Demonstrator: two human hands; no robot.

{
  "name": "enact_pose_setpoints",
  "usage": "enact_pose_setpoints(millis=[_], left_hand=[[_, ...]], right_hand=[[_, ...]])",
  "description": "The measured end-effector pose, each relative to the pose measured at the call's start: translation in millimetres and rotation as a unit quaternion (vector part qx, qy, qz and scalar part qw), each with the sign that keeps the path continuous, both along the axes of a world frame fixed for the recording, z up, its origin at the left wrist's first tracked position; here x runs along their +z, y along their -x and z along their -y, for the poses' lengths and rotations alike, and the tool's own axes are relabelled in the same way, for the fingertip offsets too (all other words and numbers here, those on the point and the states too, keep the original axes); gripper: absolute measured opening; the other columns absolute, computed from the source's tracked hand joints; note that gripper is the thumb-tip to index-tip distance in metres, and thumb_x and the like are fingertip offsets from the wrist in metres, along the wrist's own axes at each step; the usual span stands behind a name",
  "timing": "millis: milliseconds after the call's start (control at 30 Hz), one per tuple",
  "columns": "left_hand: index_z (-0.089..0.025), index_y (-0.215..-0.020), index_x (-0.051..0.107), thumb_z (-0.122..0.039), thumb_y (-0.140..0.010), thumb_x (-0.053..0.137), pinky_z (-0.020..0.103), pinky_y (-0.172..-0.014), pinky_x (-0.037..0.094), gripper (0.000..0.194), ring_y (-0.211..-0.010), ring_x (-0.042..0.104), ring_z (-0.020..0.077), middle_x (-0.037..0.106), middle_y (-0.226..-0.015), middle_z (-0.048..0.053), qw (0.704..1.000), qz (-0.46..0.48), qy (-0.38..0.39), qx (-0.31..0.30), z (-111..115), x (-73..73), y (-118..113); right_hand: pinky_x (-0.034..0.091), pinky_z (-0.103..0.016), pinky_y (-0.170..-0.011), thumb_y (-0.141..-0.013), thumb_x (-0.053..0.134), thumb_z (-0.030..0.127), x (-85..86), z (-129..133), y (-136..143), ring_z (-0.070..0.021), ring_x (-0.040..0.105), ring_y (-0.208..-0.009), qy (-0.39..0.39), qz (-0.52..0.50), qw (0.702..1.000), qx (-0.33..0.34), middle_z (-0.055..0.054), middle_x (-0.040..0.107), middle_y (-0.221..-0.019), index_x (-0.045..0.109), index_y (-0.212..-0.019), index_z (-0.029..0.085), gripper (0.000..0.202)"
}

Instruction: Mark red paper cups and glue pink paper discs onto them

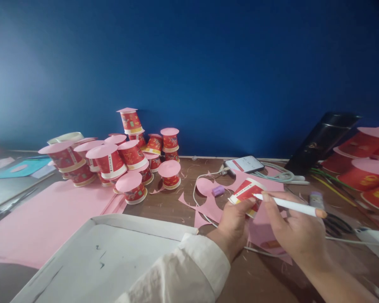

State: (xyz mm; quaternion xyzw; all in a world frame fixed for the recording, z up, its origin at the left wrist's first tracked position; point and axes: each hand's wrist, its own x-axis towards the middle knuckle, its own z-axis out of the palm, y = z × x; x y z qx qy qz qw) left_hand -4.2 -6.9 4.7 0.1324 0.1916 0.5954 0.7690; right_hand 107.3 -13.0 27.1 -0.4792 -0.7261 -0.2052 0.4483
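Note:
A red and white paper cup [246, 190] lies tilted in my left hand [232, 227], whose fingers are wrapped round its lower side. My right hand [298, 237] pinches a slim white pen [295, 205], its tip at the cup's side; whether it touches cannot be made out. Beneath both hands lie cut scraps of pink paper [210, 206]. A small purple cylinder [218, 191] rests on the scraps just left of the cup. Black-handled scissors [337, 223] are partly hidden behind my right hand.
Several red cups with pink paper tops [109, 162] are stacked at left, more [371, 149] at far right. A phone [244, 165] with a white cable lies by the blue wall. A black bottle [322, 143] leans nearby. Pink sheets [47, 219] and a white tray [120, 252] occupy the left front.

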Motion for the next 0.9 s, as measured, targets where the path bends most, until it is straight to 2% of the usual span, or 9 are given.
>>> enact_pose_setpoints(millis=[300, 667, 900], left_hand=[[-0.013, -0.085, 0.074, -0.020, -0.059, 0.083, 0.034, -0.091, 0.044, 0.027, -0.080, 0.065, 0.0194, 0.072, -0.084, 0.006, 1.000, -0.010, 0.006, 0.007, 0.8, 3.2, 0.8], [-0.013, -0.083, 0.075, -0.021, -0.059, 0.084, 0.032, -0.083, 0.045, 0.027, -0.078, 0.063, 0.0194, 0.071, -0.081, 0.006, 0.999, -0.039, 0.000, -0.002, 1.7, 0.4, -0.2], [-0.012, -0.087, 0.075, -0.020, -0.064, 0.081, 0.032, -0.084, 0.046, 0.025, -0.079, 0.063, 0.0196, 0.071, -0.084, 0.007, 1.000, -0.020, -0.008, -0.007, -0.3, -3.6, 0.0]], right_hand=[[0.052, -0.028, -0.075, -0.092, 0.060, 0.027, 1.9, 5.4, -1.0, -0.0178, 0.069, -0.080, -0.010, -0.057, 0.998, -0.007, -0.005, 0.073, -0.087, 0.068, -0.096, 0.019, 0.012], [0.052, -0.028, -0.075, -0.092, 0.061, 0.027, 1.2, 1.0, -2.1, -0.0177, 0.070, -0.081, -0.012, -0.037, 0.999, -0.008, -0.005, 0.074, -0.088, 0.069, -0.094, 0.019, 0.012], [0.049, -0.026, -0.070, -0.093, 0.058, 0.030, -0.1, 1.9, -1.2, -0.0166, 0.069, -0.076, -0.010, -0.024, 0.999, -0.038, -0.005, 0.074, -0.085, 0.068, -0.091, 0.019, 0.015]])
